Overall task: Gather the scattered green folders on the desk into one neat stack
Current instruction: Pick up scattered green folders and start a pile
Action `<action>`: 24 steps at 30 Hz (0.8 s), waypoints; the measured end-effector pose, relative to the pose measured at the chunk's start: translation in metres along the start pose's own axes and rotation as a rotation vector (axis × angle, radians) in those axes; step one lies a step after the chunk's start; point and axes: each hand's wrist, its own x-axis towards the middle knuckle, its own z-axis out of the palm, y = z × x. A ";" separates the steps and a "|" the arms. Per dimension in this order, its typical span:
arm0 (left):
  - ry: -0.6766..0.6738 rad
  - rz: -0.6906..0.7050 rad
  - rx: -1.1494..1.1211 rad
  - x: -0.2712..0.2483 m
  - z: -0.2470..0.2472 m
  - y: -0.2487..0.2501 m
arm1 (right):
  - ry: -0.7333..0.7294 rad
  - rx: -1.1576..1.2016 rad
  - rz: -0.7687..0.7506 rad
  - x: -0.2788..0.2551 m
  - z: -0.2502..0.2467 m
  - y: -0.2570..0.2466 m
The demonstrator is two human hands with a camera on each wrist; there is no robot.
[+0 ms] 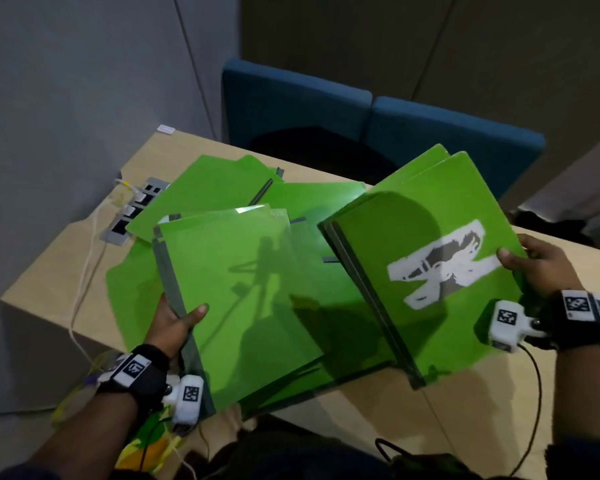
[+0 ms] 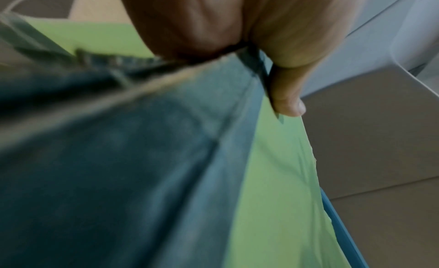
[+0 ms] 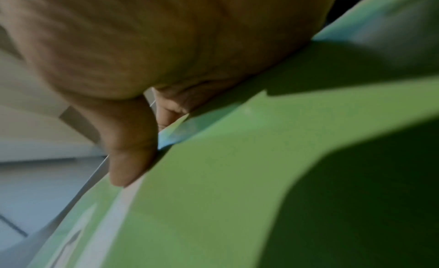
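Note:
Several green folders lie fanned across the wooden desk [image 1: 551, 393]. My left hand [image 1: 174, 327] grips the grey spine edge of a green folder [image 1: 239, 289] at front left, thumb on top; the left wrist view shows the thumb [image 2: 288, 95] pressed on that folder [image 2: 280, 187]. My right hand [image 1: 530, 268] holds the right edge of a small bundle of folders [image 1: 413, 237] with a torn white label [image 1: 440, 268], tilted up off the desk. In the right wrist view the thumb [image 3: 128, 155] lies on the bundle's green cover [image 3: 213, 178]. More folders [image 1: 215, 181] lie behind, partly covered.
A grey socket panel [image 1: 132, 213] with white plugs and a cable [image 1: 84, 271] sits at the desk's left edge, partly under a folder. Blue chairs [image 1: 326, 109] stand beyond the far edge. A grey wall is on the left. A white tag [image 1: 166, 129] lies on the far corner.

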 end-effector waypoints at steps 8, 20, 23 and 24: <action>-0.026 -0.051 -0.072 -0.002 0.038 0.002 | -0.067 0.003 0.049 -0.022 0.132 0.051; -0.078 -0.085 -0.036 -0.021 0.048 0.003 | -0.398 -0.646 0.081 -0.028 0.242 0.077; -0.079 -0.088 -0.041 -0.026 0.047 0.000 | -0.404 -0.663 0.080 -0.034 0.250 0.079; -0.084 -0.092 -0.061 -0.029 0.049 0.003 | -0.400 -0.611 0.099 -0.036 0.249 0.079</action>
